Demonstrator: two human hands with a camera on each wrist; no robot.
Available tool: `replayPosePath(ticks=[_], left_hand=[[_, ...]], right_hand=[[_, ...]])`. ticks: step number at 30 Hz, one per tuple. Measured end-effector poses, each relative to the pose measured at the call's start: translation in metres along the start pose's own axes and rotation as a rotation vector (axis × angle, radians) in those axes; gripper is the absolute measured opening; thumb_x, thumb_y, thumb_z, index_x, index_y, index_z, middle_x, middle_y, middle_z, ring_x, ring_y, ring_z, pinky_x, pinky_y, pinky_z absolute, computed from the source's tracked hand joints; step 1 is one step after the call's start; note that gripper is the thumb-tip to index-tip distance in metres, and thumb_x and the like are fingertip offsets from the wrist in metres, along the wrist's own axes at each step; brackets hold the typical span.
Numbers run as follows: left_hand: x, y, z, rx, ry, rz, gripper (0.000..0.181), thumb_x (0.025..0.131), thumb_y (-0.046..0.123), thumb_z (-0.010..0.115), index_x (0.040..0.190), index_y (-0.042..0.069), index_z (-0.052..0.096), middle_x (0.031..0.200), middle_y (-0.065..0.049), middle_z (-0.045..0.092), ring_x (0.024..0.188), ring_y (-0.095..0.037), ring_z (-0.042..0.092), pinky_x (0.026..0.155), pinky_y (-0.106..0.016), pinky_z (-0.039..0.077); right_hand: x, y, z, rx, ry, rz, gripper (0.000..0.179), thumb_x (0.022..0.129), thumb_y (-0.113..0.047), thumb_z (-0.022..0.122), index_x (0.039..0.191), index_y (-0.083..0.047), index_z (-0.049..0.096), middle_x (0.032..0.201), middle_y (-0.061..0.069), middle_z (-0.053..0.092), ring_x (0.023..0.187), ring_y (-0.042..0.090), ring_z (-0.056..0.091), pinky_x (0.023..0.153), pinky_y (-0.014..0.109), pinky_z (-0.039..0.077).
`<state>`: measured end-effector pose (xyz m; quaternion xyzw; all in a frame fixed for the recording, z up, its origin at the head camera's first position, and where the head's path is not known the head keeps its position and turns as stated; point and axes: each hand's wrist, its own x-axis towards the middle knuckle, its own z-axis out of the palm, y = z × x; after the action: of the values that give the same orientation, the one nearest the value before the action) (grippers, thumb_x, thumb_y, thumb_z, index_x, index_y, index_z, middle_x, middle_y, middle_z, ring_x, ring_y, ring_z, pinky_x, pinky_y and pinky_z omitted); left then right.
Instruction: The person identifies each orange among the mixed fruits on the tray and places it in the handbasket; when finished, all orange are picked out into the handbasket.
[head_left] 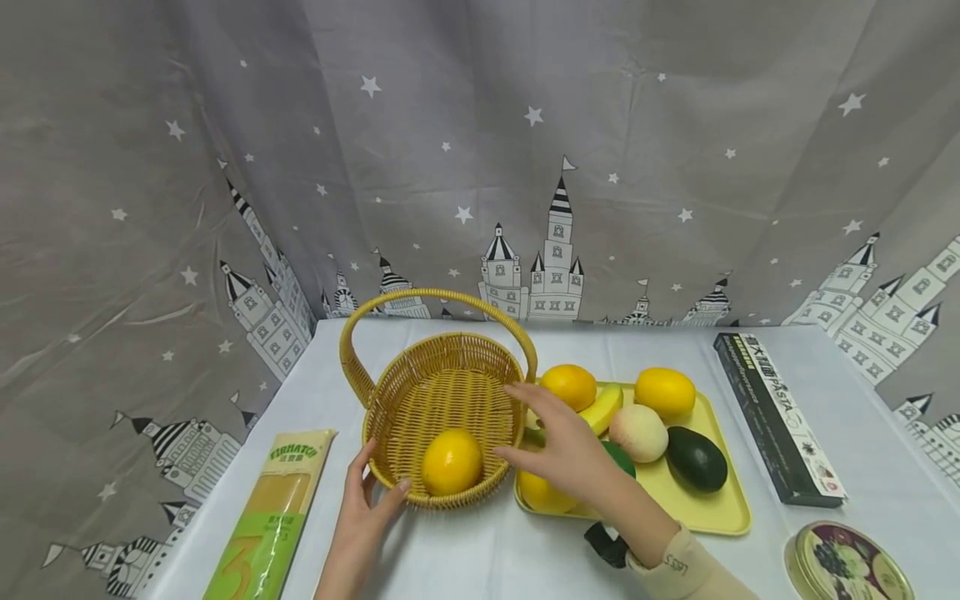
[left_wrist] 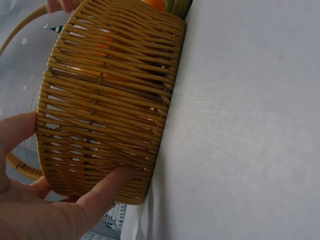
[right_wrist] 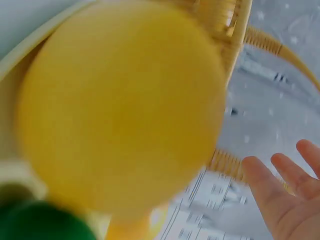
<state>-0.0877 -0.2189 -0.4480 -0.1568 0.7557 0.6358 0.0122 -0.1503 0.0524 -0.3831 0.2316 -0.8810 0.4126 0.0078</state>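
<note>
A wicker basket [head_left: 457,392] with a tall handle stands on the table, with one round yellow fruit [head_left: 452,462] inside near its front wall. My left hand [head_left: 367,508] holds the basket at its front left; in the left wrist view the thumb [left_wrist: 112,187] lies against the woven outer wall. My right hand [head_left: 562,442] hovers over the basket's right rim and the tray's left side, fingers spread, holding nothing. Beneath it, partly hidden, is another yellow fruit [head_left: 543,493], large and blurred in the right wrist view. A green item [head_left: 619,457] shows beside the wrist.
The yellow tray [head_left: 720,521] right of the basket carries a banana [head_left: 603,408], a peach [head_left: 638,433], an avocado [head_left: 697,459] and orange-yellow fruits [head_left: 665,393]. A pasta box [head_left: 780,417] and a round tin [head_left: 851,562] lie right; a spaghetti packet [head_left: 270,517] lies left.
</note>
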Motion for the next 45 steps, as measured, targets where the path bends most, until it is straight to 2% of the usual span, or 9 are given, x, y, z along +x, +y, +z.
replayPosePath(ticks=[6,9,13,16,21,26,33,40,45], left_hand=[[0.001,0.0,0.001,0.005,-0.003,-0.004,0.094,0.09,0.027,0.069,0.156,0.019,0.002,0.16,-0.013,-0.012,0.144,-0.04,0.001,0.112,-0.055,0.021],[0.001,0.001,0.0,0.004,-0.001,-0.001,0.092,0.091,0.025,0.068,0.156,0.019,0.003,0.16,-0.013,-0.011,0.144,-0.04,0.002,0.113,-0.054,0.021],[0.0,0.001,0.0,0.01,0.002,-0.003,0.092,0.091,0.025,0.068,0.156,0.018,0.003,0.16,-0.013,-0.01,0.144,-0.04,0.002,0.113,-0.054,0.021],[0.0,0.001,0.0,0.014,0.002,-0.003,0.092,0.091,0.024,0.068,0.156,0.017,0.003,0.16,-0.013,-0.01,0.144,-0.04,0.003,0.113,-0.054,0.021],[-0.001,0.0,0.0,0.003,0.0,0.0,0.092,0.091,0.023,0.068,0.156,0.019,0.003,0.16,-0.012,-0.012,0.144,-0.041,0.002,0.112,-0.054,0.024],[0.0,-0.001,0.0,-0.011,-0.003,0.01,0.091,0.091,0.022,0.067,0.156,0.019,0.004,0.16,-0.012,-0.012,0.144,-0.041,0.001,0.111,-0.054,0.024],[-0.001,0.0,0.0,-0.015,-0.005,0.023,0.089,0.091,0.02,0.067,0.156,0.018,0.005,0.16,-0.012,-0.012,0.144,-0.041,0.001,0.111,-0.054,0.025],[-0.001,0.0,0.0,-0.015,-0.003,0.029,0.089,0.091,0.02,0.067,0.156,0.018,0.005,0.16,-0.013,-0.012,0.144,-0.041,0.002,0.111,-0.053,0.026],[-0.002,0.0,0.001,-0.015,-0.002,0.028,0.089,0.091,0.02,0.067,0.156,0.018,0.005,0.16,-0.012,-0.012,0.144,-0.041,0.001,0.11,-0.051,0.028]], right_hand=[[-0.021,0.023,-0.018,0.075,0.061,0.03,0.072,0.078,-0.041,0.079,0.141,-0.022,0.048,0.143,-0.004,0.046,0.124,0.019,0.049,0.095,0.043,0.05],[-0.031,0.033,-0.02,0.081,0.064,0.042,0.073,0.078,-0.04,0.08,0.141,-0.018,0.049,0.141,-0.001,0.048,0.125,0.024,0.049,0.094,0.045,0.051],[-0.04,0.044,-0.017,0.093,0.04,0.095,0.075,0.077,-0.04,0.081,0.141,-0.017,0.048,0.14,0.003,0.048,0.121,0.031,0.05,0.093,0.048,0.051],[-0.045,0.05,-0.011,0.086,0.02,0.132,0.076,0.075,-0.04,0.082,0.141,-0.018,0.049,0.14,0.002,0.049,0.121,0.028,0.051,0.093,0.048,0.051],[-0.048,0.056,0.001,0.023,-0.009,0.149,0.075,0.073,-0.047,0.081,0.137,-0.017,0.053,0.137,-0.002,0.052,0.125,0.022,0.049,0.102,0.047,0.043],[-0.049,0.06,0.011,-0.047,-0.033,0.139,0.075,0.072,-0.05,0.081,0.134,-0.017,0.055,0.134,-0.002,0.055,0.123,0.023,0.05,0.101,0.048,0.042],[-0.048,0.06,0.017,-0.135,-0.037,0.099,0.078,0.07,-0.045,0.084,0.134,-0.014,0.053,0.133,0.001,0.055,0.119,0.025,0.052,0.098,0.048,0.044],[-0.047,0.057,0.014,-0.113,-0.025,0.142,0.076,0.066,-0.045,0.086,0.131,-0.017,0.057,0.129,0.0,0.057,0.116,0.021,0.054,0.096,0.046,0.046],[-0.046,0.047,0.003,-0.07,-0.006,0.161,0.076,0.064,-0.045,0.088,0.128,-0.02,0.057,0.125,-0.006,0.057,0.112,0.017,0.055,0.095,0.044,0.047]])
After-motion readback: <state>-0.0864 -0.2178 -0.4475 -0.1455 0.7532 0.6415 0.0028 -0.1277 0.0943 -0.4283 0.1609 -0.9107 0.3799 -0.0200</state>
